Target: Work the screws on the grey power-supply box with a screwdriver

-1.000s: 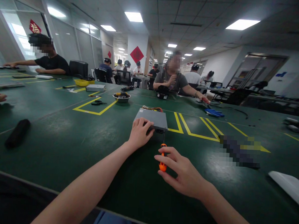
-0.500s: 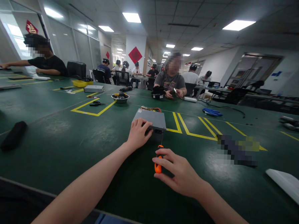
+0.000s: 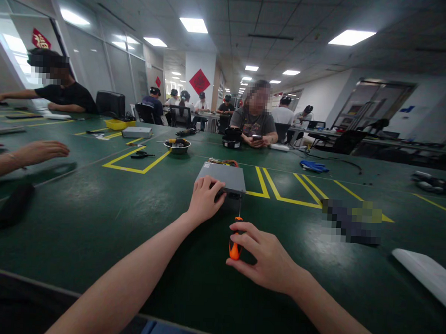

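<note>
A flat grey metal electronics casing (image 3: 220, 177) lies on the green work mat (image 3: 92, 230), with coloured wires (image 3: 223, 162) at its far edge. My left hand (image 3: 205, 201) grips its near corner, fingers curled over the edge. My right hand (image 3: 265, 256) is closed around an orange-handled screwdriver (image 3: 235, 250), held upright. The thin shaft of the screwdriver (image 3: 239, 206) rises to the near end of the casing, and its tip is hidden in shadow there.
A steel bowl of small parts (image 3: 177, 145), scissors (image 3: 143, 155), a yellow tray (image 3: 116, 124) and a black pouch (image 3: 14, 206) lie on the mat. A co-worker's hand (image 3: 40, 152) reaches in from the left. Another person (image 3: 254, 121) sits across the table.
The screwdriver handle has twisted slightly in my right hand. A co-worker's hand has reached further in from the left. The view has drifted slightly.
</note>
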